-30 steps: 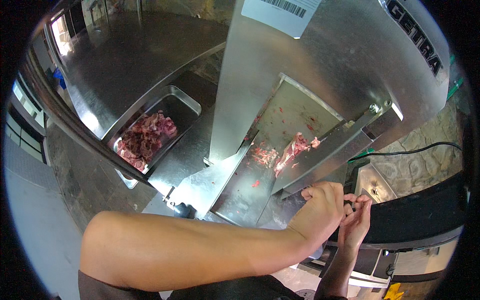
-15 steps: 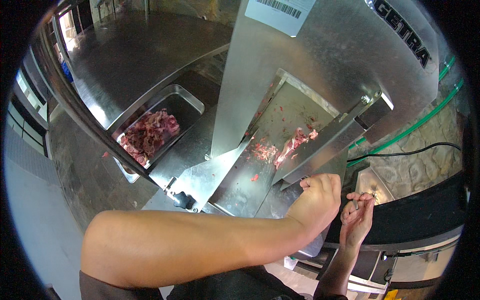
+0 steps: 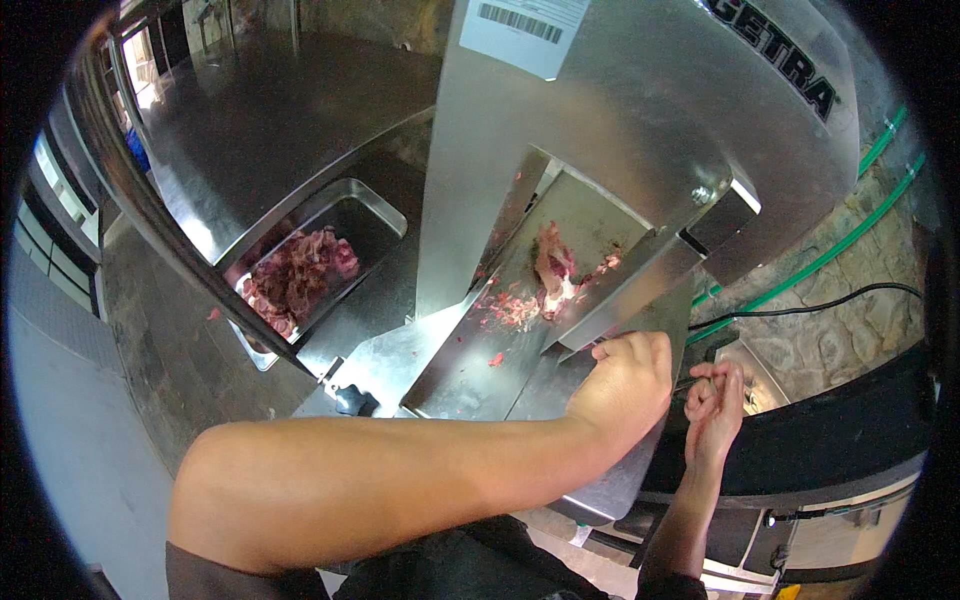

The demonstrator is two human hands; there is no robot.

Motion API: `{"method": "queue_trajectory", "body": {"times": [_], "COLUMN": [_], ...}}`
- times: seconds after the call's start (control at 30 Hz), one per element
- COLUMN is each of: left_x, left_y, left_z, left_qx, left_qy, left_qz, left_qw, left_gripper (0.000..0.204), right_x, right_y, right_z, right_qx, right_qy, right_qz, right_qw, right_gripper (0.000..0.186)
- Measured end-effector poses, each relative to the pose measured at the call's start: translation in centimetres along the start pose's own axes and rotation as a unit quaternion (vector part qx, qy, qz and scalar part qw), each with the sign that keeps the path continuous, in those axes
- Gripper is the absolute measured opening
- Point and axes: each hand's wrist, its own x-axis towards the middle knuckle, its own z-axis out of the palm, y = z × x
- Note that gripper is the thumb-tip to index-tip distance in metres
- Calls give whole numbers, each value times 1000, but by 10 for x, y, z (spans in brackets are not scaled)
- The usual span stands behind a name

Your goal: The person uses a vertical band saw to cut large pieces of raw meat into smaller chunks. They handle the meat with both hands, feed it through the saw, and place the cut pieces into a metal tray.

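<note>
My left arm reaches across to the right. My left hand (image 3: 622, 378) is closed in a fist by the near end of a long metal guide plate (image 3: 640, 285); what its fingers grip, if anything, is hidden. To its right, my right hand (image 3: 714, 400) is also closed, with fingers curled in. A small dark piece shows between the two hands, too small to name. On the steel table (image 3: 470, 380) of a cutting machine (image 3: 590, 110), a piece of raw meat with bone (image 3: 553, 270) lies against the guide plate's left side. Meat scraps (image 3: 510, 312) are scattered beside it.
A steel tray (image 3: 385, 205) on the left holds a heap of raw meat pieces (image 3: 305, 270). A metal plate (image 3: 400, 355) with a black knob (image 3: 352, 400) adjoins the machine's table. Green hoses (image 3: 820, 250) and a black cable (image 3: 840, 298) run along the right.
The piece of meat has shifted up and left along the guide plate and turned. The view has shifted slightly. Both hands stay closed, and my right hand has turned slightly.
</note>
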Motion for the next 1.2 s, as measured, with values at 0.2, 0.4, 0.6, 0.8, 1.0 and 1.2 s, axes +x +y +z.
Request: {"method": "queue_trajectory", "body": {"times": [0.2,0.4,0.6,0.8,1.0,1.2], "left_x": [-2,-2,-1,1,2,1], "left_y": [1,-5,-8,-8,-7,-6], "left_z": [4,-1,-9,-10,-9,-8], "left_qx": [-27,-27,-27,-23,-36,-31], "left_qy": [24,27,15,18,14,11], "left_qz": [-7,24,50,49,34,21], "left_qw": [999,999,998,998,999,999], "left_gripper": [24,18,13,12,13,13], "right_x": [77,145,161,194,225,243], "right_y": [5,5,11,23,47,43], "right_z": [18,75,90,47,43,54], "right_qx": [-332,-361,-358,-449,-356,-428], "right_qy": [-240,-496,-526,-278,-365,-215], "right_qz": [-154,-251,-155,-204,19,-257], "right_qw": [899,749,756,824,860,840], "right_gripper": [49,74,53,40,45,37]}}
